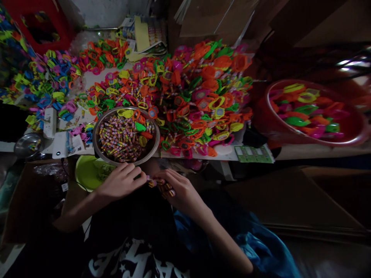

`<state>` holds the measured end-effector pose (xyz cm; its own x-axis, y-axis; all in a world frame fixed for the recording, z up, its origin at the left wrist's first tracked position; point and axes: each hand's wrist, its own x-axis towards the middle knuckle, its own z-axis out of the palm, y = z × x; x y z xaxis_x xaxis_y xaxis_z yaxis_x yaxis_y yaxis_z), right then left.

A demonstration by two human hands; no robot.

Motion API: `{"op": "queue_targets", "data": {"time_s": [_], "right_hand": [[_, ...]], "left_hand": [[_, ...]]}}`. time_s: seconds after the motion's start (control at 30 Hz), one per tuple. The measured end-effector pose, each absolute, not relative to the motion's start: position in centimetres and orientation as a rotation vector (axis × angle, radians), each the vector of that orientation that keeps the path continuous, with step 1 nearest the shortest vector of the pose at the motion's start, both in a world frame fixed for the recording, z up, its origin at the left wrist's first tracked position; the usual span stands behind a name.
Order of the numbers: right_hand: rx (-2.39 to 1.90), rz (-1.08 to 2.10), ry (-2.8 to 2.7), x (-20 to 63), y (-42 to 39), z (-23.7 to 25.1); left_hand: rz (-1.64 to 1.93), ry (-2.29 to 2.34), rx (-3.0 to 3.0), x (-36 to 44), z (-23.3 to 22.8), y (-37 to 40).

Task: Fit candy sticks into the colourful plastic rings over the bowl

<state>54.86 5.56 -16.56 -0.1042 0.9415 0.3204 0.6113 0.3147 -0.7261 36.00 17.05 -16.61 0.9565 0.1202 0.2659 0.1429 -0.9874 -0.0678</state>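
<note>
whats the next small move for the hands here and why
Probably seat the small wrapped piece pinched between the left hand and right hand into a plastic ring, since the steel bowl of such pieces and the pile of rings sit just ahead.

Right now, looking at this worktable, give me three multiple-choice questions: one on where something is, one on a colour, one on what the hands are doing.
1. Where does the metal bowl of small wrapped sticks stand?
A. at the table's near edge, just above the hands
B. inside the red basin
C. on the floor

2. What colour is the basin at the right?
A. blue
B. red
C. white

3. What are the left hand and right hand doing?
A. resting flat and apart
B. both reaching into the basin
C. meeting over a small piece held between their fingers

Answers:
1 A, the bowl sits at the table's front edge, right beyond the hands.
2 B, its rim and wall show red around the coloured plastic parts.
3 C, the fingers of both hands close on the small piece in front of the body.
</note>
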Motion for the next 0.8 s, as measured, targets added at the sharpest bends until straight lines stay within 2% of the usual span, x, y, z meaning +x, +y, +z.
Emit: {"op": "queue_targets", "data": {"time_s": [0.3, 0.43, 0.53, 0.6, 0.63, 0.73, 0.8], "right_hand": [[-1.454, 0.554, -1.816, 54.5, 6.1, -18.9], [-1.533, 0.775, -2.072, 55.8, 7.2, -19.9], [-1.320, 0.968, -2.323, 58.7, 9.3, -19.1], [-1.157, 1.033, -2.264, 61.5, 11.3, -17.8], [-1.147, 0.990, -2.140, 63.1, 12.4, -17.0], [-1.346, 0.361, -1.340, 67.4, 15.3, -14.8], [-1.404, 0.127, -0.994, 69.1, 16.3, -14.1]], "left_hand": [[-0.441, -0.252, -3.069, 36.0, -18.9, 17.2], [-0.493, -0.503, -3.200, 34.9, -18.9, 18.1], [-0.540, -0.740, -3.179, 33.7, -18.5, 20.1], [-0.580, -0.848, -3.179, 33.2, -18.5, 22.1], [-0.590, -0.895, -3.199, 33.0, -18.7, 23.0], [-0.590, -1.017, -3.303, 33.1, -19.9, 25.6], [-0.583, -1.056, -3.363, 33.5, -21.0, 26.7]]}}
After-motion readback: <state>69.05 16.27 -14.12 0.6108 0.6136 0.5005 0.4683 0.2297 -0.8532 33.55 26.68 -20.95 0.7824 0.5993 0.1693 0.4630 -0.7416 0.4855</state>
